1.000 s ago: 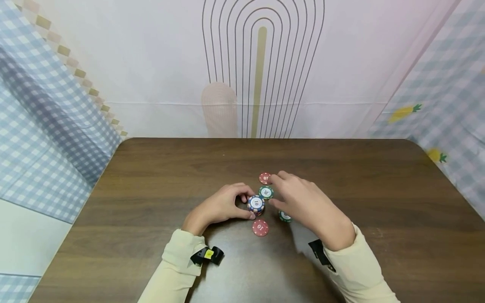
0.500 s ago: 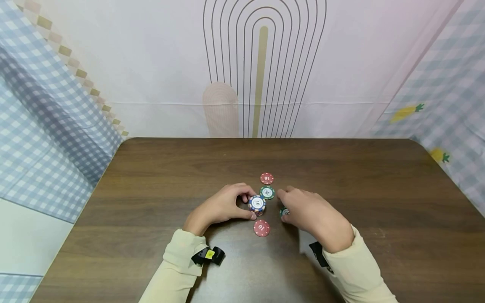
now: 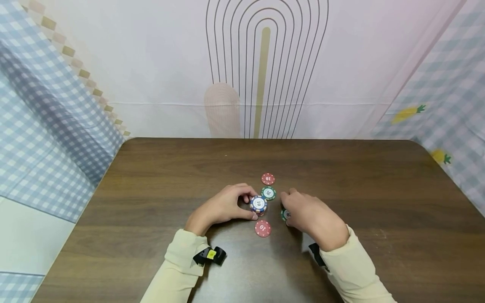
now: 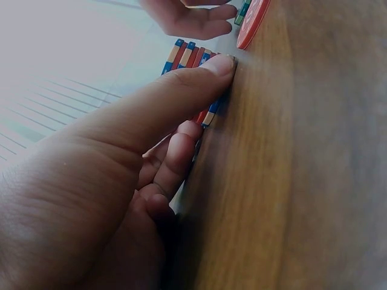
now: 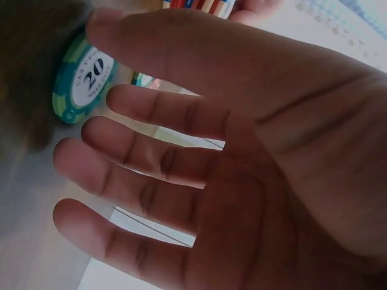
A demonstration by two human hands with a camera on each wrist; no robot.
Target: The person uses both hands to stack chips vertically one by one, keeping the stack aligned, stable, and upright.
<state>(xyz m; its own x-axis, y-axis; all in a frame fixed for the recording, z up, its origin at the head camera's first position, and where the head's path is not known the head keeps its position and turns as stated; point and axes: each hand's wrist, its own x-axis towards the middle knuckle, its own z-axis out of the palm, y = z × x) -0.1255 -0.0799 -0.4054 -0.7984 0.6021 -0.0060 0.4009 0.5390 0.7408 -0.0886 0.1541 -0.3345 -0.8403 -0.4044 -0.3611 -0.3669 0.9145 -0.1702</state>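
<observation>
Near the table's middle, my left hand [image 3: 223,207] holds a short stack of poker chips [image 3: 259,203] between its thumb and curled fingers. The stack's top chip is blue and white, marked 10; from the left wrist view, blue and red edges alternate [image 4: 181,55]. My right hand [image 3: 312,214] reaches over a green 20 chip [image 5: 87,81] on the table. Its thumb [image 5: 112,27] lies at the chip's edge and the index fingertip is close on the other side, the fingers loosely spread. In the head view the hand partly covers that chip.
A second green chip [image 3: 268,193] lies just beyond the stack. Past it is a red 10 chip [image 3: 267,179], and another red chip [image 3: 262,228] lies nearer the front. The brown wooden table [image 3: 170,168] ends at a white patterned cloth [image 3: 159,75] behind.
My right hand has drawn back from beside the far red and green chips, coming down to the right-hand green chip. The left hand keeps its hold on the stack.
</observation>
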